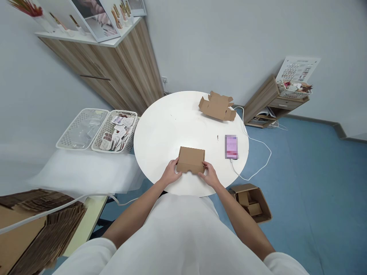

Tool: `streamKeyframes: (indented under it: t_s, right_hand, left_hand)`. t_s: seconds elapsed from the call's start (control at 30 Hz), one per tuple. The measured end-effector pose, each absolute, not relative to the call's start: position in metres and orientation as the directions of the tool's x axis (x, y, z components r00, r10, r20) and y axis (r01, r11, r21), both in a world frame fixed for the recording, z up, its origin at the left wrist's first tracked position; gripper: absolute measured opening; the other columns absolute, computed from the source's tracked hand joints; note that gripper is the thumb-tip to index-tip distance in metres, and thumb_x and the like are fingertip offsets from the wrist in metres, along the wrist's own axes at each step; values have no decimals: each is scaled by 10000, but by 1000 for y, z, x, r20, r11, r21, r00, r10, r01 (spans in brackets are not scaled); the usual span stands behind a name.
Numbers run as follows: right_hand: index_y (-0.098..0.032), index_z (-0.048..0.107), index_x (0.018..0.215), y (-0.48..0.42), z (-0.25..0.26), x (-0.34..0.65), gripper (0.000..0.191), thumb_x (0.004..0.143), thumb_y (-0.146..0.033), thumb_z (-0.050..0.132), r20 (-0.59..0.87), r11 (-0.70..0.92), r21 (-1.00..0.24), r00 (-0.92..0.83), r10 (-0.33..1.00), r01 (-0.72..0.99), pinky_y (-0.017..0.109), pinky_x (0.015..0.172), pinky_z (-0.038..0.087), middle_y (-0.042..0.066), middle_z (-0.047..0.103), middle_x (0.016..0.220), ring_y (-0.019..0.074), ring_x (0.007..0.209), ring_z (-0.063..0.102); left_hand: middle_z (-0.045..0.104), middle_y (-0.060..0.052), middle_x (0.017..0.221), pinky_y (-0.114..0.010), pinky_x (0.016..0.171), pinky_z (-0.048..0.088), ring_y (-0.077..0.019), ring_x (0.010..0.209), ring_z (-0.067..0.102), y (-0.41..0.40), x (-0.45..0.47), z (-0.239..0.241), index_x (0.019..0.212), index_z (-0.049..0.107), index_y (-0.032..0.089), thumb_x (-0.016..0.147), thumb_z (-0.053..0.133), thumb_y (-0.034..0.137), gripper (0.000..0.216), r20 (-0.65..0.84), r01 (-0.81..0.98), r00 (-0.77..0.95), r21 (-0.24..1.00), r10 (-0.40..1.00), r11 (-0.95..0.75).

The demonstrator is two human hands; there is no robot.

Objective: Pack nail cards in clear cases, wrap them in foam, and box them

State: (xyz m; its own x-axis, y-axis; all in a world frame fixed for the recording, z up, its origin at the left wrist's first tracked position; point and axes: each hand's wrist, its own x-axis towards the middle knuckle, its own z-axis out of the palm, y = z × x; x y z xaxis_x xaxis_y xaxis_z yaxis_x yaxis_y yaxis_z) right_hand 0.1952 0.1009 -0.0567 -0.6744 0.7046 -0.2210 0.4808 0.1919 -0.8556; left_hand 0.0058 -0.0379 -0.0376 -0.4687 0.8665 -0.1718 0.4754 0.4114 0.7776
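A small closed brown cardboard box (191, 158) sits near the front edge of a round white table (166, 133). My left hand (170, 173) grips the box's front left corner with curled fingers. My right hand (210, 175) holds its front right corner the same way. Farther back on the table lies an unfolded, partly shaped cardboard box blank (218, 106). A phone (231, 146) with a white cable lies to the right of the closed box.
Two white mesh baskets (83, 128) (117, 131) stand on a white-covered surface at left, one holding small packets. A stack of flat cardboard (37, 225) lies at lower left. An open carton (252, 201) sits on the blue floor at right. Wooden cabinets stand behind.
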Motion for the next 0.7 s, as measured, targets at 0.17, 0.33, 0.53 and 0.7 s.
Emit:
streamKeyframes:
  t_s: [0.17,0.33,0.53,0.7]
  right_hand:
    - [-250,398,1235,109,-27,198,637,659,-385,630,-344,9,-886,-671,657,463,345,868,436,83,449,1214,200,1058,485]
    - [-244,403,1268,129,0,196,550,759,-418,518,-356,42,-888,-742,568,458,363,895,397,70,504,1174,188,1017,502]
    - [-250,481,1206,152,5,176,454,820,-468,385,-380,89,-833,-681,626,546,347,858,397,54,518,1204,205,1040,498]
    - [-224,620,864,164,9,159,378,811,-503,369,-382,132,-802,-671,635,582,273,685,425,33,634,932,193,845,560]
  left_hand:
    - [450,-56,1024,-344,855,415,-213,963,488,-41,0,-12,1335,262,279,617,658,410,830,-216,486,-396,775,892,404]
    - [454,-48,883,-330,765,424,-188,797,506,-29,-12,-2,1292,356,249,775,481,339,539,-296,526,-398,701,868,481]
    - [465,-75,935,-316,765,407,-193,810,506,-4,-25,-3,1193,442,196,801,419,256,397,-346,560,-453,606,821,564]
    - [490,-72,866,-313,710,413,-202,772,508,4,-28,0,1044,529,185,764,461,226,290,-312,613,-472,556,824,562]
